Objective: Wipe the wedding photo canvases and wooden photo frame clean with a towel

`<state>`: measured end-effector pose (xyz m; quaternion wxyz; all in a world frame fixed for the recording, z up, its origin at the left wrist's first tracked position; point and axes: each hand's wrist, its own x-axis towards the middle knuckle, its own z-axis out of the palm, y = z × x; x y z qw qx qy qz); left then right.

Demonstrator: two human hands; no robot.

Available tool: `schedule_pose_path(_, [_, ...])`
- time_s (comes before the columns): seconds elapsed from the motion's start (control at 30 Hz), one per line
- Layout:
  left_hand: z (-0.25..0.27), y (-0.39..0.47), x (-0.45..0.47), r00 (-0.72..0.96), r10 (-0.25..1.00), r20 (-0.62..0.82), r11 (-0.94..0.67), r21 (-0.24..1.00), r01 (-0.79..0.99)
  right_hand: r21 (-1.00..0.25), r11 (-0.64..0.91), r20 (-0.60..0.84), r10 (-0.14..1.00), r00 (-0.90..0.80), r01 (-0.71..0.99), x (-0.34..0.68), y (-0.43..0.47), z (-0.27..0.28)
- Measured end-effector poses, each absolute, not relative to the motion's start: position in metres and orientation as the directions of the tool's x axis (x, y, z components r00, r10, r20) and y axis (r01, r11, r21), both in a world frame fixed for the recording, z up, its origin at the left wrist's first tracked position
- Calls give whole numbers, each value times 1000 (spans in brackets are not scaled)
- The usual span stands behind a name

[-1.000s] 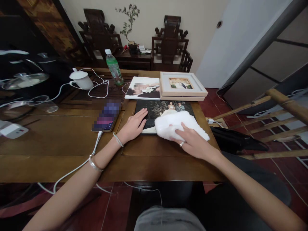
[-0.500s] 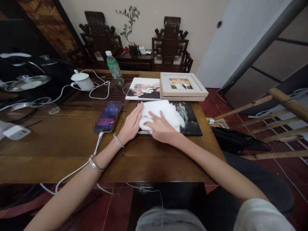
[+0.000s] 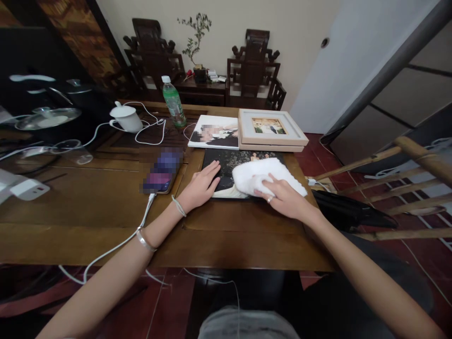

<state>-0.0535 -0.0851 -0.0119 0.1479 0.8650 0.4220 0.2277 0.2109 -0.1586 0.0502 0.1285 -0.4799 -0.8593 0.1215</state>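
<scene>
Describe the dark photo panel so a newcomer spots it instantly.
Find the right end of the brown wooden table. The flat, dark, rectangular photo panel lies there, nearer the person than the pale wooden picture frame. Unlike its neighbours, it has a fluffy white cloth over part of it.

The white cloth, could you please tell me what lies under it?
A dark photo print lies under the cloth; its left part and far edge show. The picture directly beneath the cloth and right hand is covered.
</scene>
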Motion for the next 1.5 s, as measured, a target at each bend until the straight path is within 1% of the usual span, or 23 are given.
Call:
schedule_pose_path(0.1, [-13,-84,-54,539,794,280,-605,438,664,-370,443,208,896,-391,817,202,-130,43])
schedule_pose_path(0.2, [-12,-84,-54,543,789,288,-613,434,660,-446,401,257,914,-315,800,178,-99,42])
schedule_pose_path(0.37, [-11,-84,-54,547,786,289,-617,419,666,-591,385,237,923,-304,709,127,-56,51])
schedule_pose_path(0.53, [-10,-84,-55,553,776,303,-630,419,654,-618,401,208,913,-351,676,115,-48,53])
schedule_pose_path(0.6, [-10,-84,-55,552,776,304,-629,427,649,-603,417,229,907,-353,680,130,-57,52])
schedule_pose_path(0.7, [-11,-85,-55,553,776,302,-629,436,644,-536,424,271,905,-327,730,170,-72,48])
schedule_pose_path(0.83, [-11,-86,-55,549,782,296,-622,435,651,-441,356,292,925,-243,824,229,-84,41])
schedule_pose_path(1.0, [-12,-86,-54,536,793,291,-609,432,665,-168,398,220,907,-359,902,254,-121,30])
schedule_pose_path(1.07, [-12,-86,-53,530,795,295,-606,435,666,-114,436,192,891,-411,893,250,-149,28])
schedule_pose_path(1.2, [-13,-86,-53,529,796,295,-605,429,671,-128,540,163,839,-520,832,239,-205,30])
schedule_pose_path(1.3, [-13,-86,-53,530,797,290,-604,426,674,-147,575,138,818,-559,805,239,-221,36])
schedule_pose_path(1.4, [-12,-85,-54,538,792,289,-610,426,669,-166,553,123,833,-539,817,241,-206,43])
schedule_pose_path(1.5, [-11,-84,-55,548,785,289,-618,425,661,-171,503,122,864,-488,847,242,-169,47])
